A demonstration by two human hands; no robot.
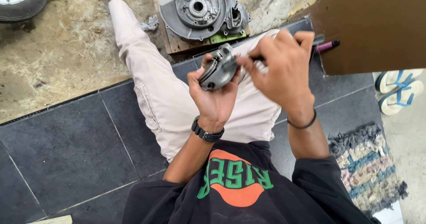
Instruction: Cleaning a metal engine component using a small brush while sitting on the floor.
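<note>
The left hand [213, 93] cups a small grey metal engine part [217, 69], fingers curled shut around its underside, above the lap. At three o'clock of it, the right hand [282, 71] pinches a purple-handled tool [327, 45], whose tip seems to meet the part, though fingers hide it. An engine casing [199, 11] lies at twelve o'clock on a wooden board [177, 44].

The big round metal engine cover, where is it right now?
In the head view, the engine cover lies at the top middle on a wooden board on the floor, past the person's knees, beyond the left hand holding a small metal part.
</note>
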